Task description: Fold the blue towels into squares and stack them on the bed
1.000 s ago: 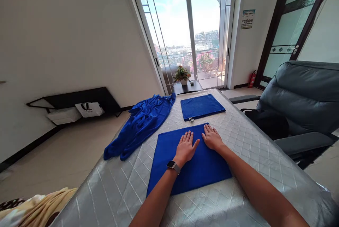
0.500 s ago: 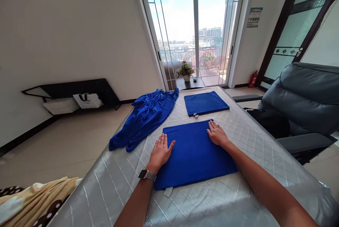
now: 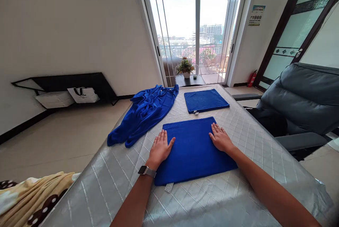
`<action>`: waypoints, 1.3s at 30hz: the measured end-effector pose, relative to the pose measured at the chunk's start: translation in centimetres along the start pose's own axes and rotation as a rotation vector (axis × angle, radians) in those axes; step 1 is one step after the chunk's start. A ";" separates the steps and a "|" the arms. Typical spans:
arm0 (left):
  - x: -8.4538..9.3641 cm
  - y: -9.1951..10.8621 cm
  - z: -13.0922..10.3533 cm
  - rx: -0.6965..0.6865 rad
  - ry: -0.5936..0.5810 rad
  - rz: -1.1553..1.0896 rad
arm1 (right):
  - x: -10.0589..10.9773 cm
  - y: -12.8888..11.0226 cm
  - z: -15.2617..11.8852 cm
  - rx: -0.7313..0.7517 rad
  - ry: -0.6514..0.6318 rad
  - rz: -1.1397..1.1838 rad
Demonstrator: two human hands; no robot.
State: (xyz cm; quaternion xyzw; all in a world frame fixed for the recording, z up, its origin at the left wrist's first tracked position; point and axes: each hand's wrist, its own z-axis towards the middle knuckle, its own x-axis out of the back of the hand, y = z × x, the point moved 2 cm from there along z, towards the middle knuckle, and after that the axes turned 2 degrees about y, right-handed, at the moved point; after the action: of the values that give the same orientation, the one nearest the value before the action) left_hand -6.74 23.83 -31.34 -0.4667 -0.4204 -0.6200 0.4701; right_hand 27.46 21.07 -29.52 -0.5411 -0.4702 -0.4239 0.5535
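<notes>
A blue cloth folded into a flat rectangle (image 3: 192,152) lies in front of me, with a white label sticking out at its near left corner. My left hand (image 3: 160,149) rests flat on its left edge, thumb spread from the fingers. On the right edge, near the far corner, my right hand (image 3: 220,138) lies flat with fingers stretched. Neither hand grips anything. Beyond it sits a second folded blue cloth (image 3: 206,100), also with a label. A crumpled blue cloth (image 3: 145,114) is heaped at the far left.
All the cloths lie on a silver quilted mattress (image 3: 254,149). A dark armchair (image 3: 307,103) stands along the right side. At lower left is a patterned tan blanket (image 3: 39,195). A potted plant (image 3: 186,68) stands on a small table before the glass door.
My right hand has slid slightly to the right, toward the cloth's edge. The left hand stays nearly in place on the cloth. The view has shifted a little.
</notes>
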 end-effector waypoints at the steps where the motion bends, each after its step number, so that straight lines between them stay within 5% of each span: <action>1: 0.1 0.0 0.0 0.002 -0.004 0.002 | 0.0 0.0 0.1 0.001 -0.004 0.004; 14: 1.8 0.2 0.0 0.049 0.002 0.078 | 0.6 -0.2 0.4 0.000 -0.008 0.053; 17: 2.9 3.9 -0.5 -0.073 0.017 0.025 | 0.6 -0.2 0.5 0.003 -0.004 0.065; 23: 3.6 16.2 -3.7 -0.566 -0.006 -0.113 | 0.3 -0.1 0.5 0.017 0.020 0.071; 26: 3.1 18.7 -3.8 -0.555 -0.038 -0.131 | 0.3 -0.1 0.5 0.022 0.036 0.071; 30: 2.2 16.4 -3.4 -0.410 -0.071 -0.106 | 0.4 -0.1 0.4 0.016 0.026 0.076; 39: 1.0 2.2 -7.2 -0.048 -0.014 0.018 | 0.3 -0.1 0.4 0.011 0.006 0.046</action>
State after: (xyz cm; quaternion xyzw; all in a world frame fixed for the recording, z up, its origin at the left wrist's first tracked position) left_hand -6.02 16.24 -31.76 -0.4859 -0.4044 -0.6225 0.4614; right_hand 27.40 21.49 -29.20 -0.5476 -0.4583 -0.4101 0.5673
